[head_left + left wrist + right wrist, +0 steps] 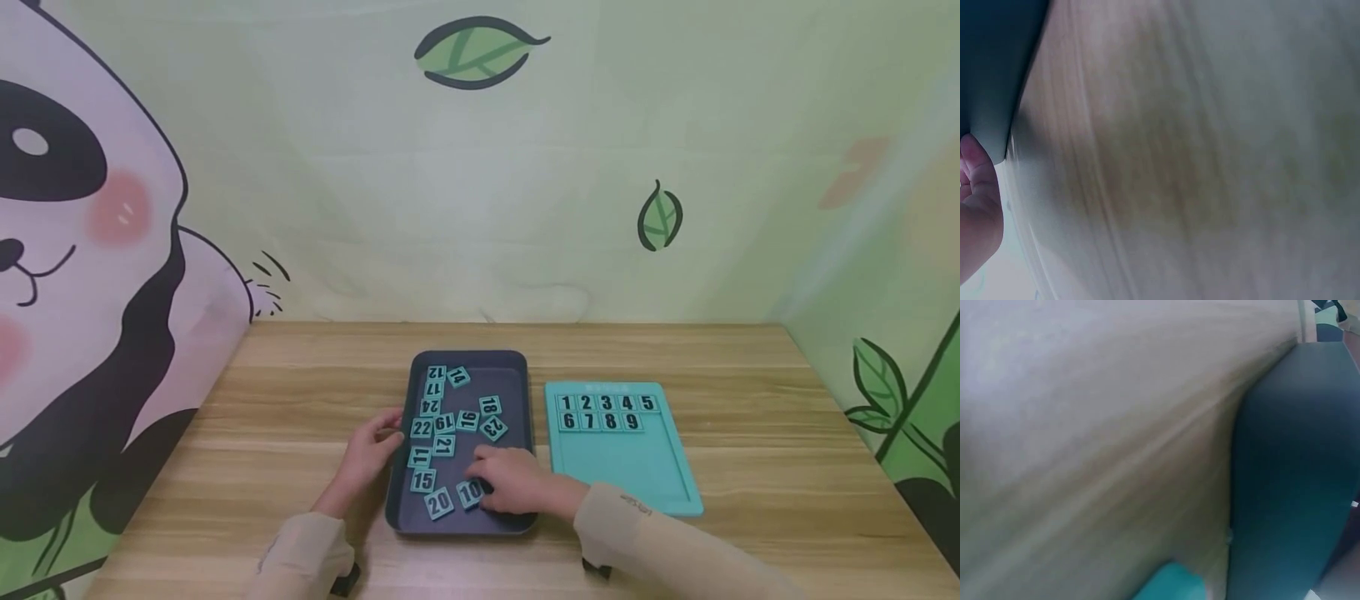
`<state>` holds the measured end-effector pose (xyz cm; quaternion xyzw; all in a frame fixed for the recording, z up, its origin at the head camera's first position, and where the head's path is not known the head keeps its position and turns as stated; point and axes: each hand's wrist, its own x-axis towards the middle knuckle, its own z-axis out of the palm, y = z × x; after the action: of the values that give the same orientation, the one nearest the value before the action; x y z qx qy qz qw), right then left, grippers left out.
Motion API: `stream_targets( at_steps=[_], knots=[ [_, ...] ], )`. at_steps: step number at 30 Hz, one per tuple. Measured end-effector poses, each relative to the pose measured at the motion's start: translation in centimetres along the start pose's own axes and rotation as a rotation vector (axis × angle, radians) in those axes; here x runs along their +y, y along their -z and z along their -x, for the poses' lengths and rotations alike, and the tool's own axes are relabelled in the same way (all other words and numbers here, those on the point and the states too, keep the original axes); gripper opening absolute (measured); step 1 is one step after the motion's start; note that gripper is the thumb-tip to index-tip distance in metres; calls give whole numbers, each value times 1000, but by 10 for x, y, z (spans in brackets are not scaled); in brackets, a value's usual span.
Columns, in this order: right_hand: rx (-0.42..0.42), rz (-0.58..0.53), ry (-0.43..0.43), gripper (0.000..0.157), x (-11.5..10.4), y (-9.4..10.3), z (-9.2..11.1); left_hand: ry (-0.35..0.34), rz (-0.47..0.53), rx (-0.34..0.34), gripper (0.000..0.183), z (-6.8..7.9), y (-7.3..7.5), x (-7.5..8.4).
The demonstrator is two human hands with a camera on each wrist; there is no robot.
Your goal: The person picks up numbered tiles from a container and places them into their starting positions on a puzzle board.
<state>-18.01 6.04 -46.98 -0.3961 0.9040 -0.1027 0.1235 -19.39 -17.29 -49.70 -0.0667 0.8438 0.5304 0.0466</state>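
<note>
A dark tray [502, 383] holds several loose teal number tiles, among them 22 [422, 428], 15 [423, 481] and 20 [438, 503]. My left hand [365, 457] rests against the tray's left side; in the left wrist view its thumb [977, 164] touches the outer wall. Over the tray's lower right, my right hand [513, 481] pinches the number 10 tile [469, 493] at its right edge, its fingers bent and partly covering it. To the right lies a teal number board [622, 467], with tiles 1 to 9 in its top two rows.
Both things lie on a wood-grain table [765, 417]. A printed cloth backdrop [337, 167] with a panda and leaves stands behind it and at the sides. The right forearm [645, 525] crosses in front of the board's lower left corner.
</note>
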Motion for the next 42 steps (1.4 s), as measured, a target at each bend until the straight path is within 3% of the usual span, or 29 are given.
stream_targets(
  at_steps=[9, 16, 21, 31, 37, 42],
  knots=[
    [103, -59, 4, 34, 12, 13, 12, 16, 0, -1, 38, 0, -1, 2],
    [162, -158, -45, 33, 29, 26, 27, -7, -11, -1, 38, -1, 0, 0],
    [173, -224, -93, 33, 40, 33, 40, 19, -9, -1, 39, 0, 0, 1],
    [245, -211, -122, 31, 73, 34, 64, 41, -14, -2, 39, 1, -1, 3],
    [272, -199, -191, 31, 93, 30, 80, 38, -11, -2, 39, 1, -1, 1],
    [290, -253, -291, 33, 108, 28, 92, 35, -13, -5, 39, 1, -1, 2]
  ],
)
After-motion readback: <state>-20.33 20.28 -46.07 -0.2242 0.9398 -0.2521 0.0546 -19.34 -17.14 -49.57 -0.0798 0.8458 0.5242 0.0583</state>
